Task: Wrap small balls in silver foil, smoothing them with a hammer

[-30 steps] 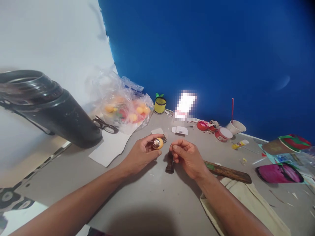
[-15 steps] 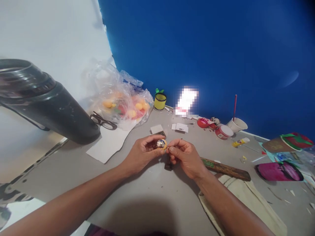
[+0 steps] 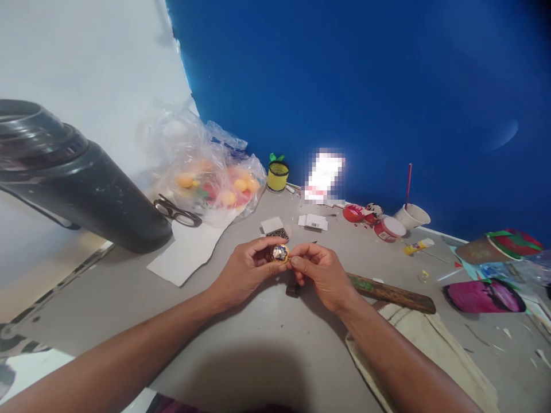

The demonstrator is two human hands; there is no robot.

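Note:
Between the thumb and fingers of my left hand (image 3: 245,265) is a small round orange object studded with shiny beads (image 3: 280,253). My right hand (image 3: 317,269) is closed in a pinch at the right edge of that object; whatever its fingertips hold is too small to make out. Just beyond my left fingers lies a small open white box (image 3: 272,224) with dark shiny beads (image 3: 279,234) showing in it. A hammer lies under my right hand, its dark head (image 3: 293,289) at the left and its wooden handle (image 3: 394,295) to the right.
A large dark flask (image 3: 99,189) stands at the left, beside glasses (image 3: 177,211) and white paper (image 3: 189,252). Plastic bags (image 3: 215,178) sit behind. At the right are a white cup (image 3: 413,217), glue stick (image 3: 418,246), magenta container (image 3: 480,296) and pale cloth (image 3: 417,350).
The view has shifted slightly, so everything sits a little further left. My right fingertips have come closer to the beaded object, which has turned slightly in my left hand.

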